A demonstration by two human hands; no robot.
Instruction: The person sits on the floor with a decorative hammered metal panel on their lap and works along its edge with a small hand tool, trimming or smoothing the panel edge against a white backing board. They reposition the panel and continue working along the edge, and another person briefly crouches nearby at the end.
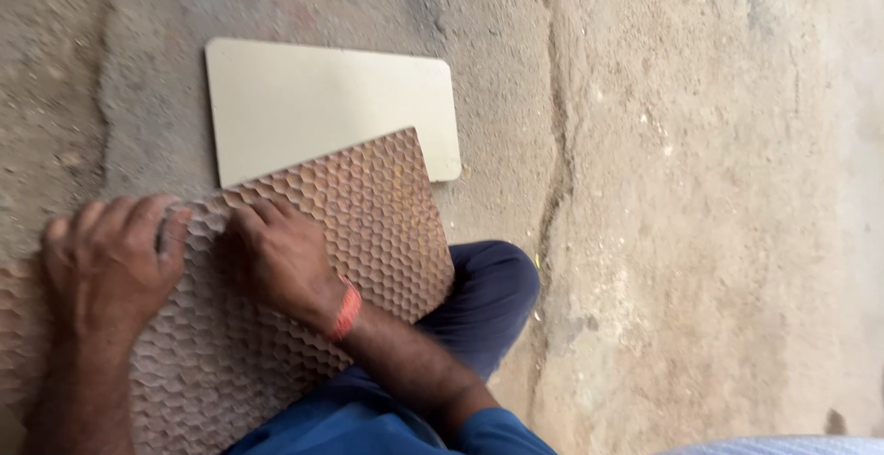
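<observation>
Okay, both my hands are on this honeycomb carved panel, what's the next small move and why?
Probably keep the left hand pressing the carved brown panel steady while the right hand works slightly further along the hexagon pattern. Both hands rest flat on it, and its far corner overlaps the plain cream board on the rough floor, so it could shift.

Soft, even daylight fills the frame, brighter toward the right, where the concrete floor (pixel 700 188) looks pale and slightly washed out. Shadows are faint; a thin one edges the cream board (pixel 322 105) in the upper left. No hard glare. Detail is mildly soft throughout, and the left hand (pixel 110 252) at the lower left looks a little blurred.
</observation>
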